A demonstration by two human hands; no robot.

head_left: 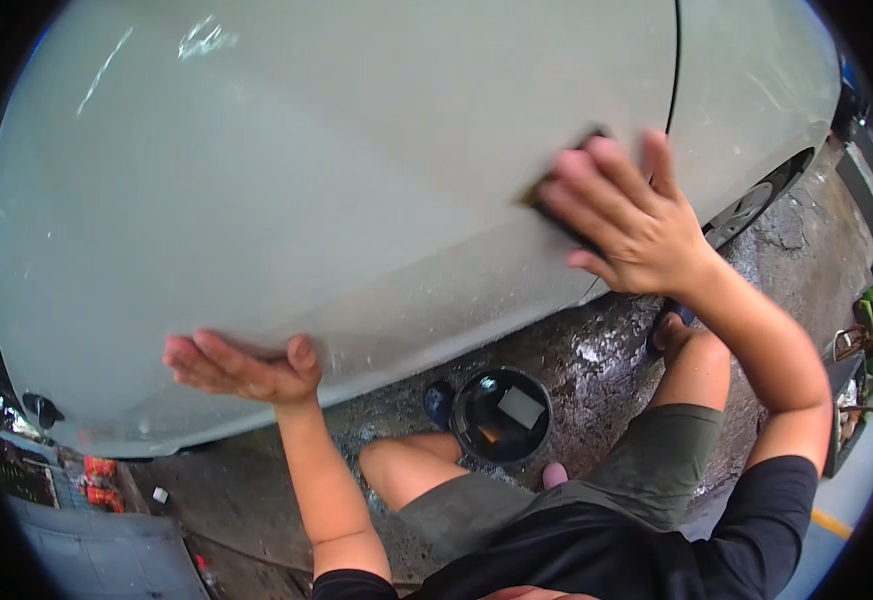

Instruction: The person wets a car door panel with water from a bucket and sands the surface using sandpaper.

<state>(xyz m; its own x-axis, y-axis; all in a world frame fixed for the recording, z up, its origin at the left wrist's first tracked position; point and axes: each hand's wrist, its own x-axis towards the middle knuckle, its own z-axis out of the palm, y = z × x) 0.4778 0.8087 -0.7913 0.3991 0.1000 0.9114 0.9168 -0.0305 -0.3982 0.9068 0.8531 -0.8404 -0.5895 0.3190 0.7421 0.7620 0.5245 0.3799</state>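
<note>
Gleaming pale-grey car body (356,190), blurred dark pad (564,225)

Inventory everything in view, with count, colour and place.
Car: 1, silver, upper half
Wheel: 1, grey, right
Pad: 1, dark, on car
Basin: 1, black, lower centre
Block: 1, pale, in basin
Scrap: 1, orange, in basin
Slippers: 2, navy, flanking basin
Plants: several, green, right edge
Bundles: several, red, lower left
Ground: 1, grey, below car
Shirt: 1, black, bottom
Shorts: 1, olive, bottom
Legs: 2, bare, bottom
Left fingers: 1 set, bare, by car
Right fingers: 1 set, bare, on pad
</note>
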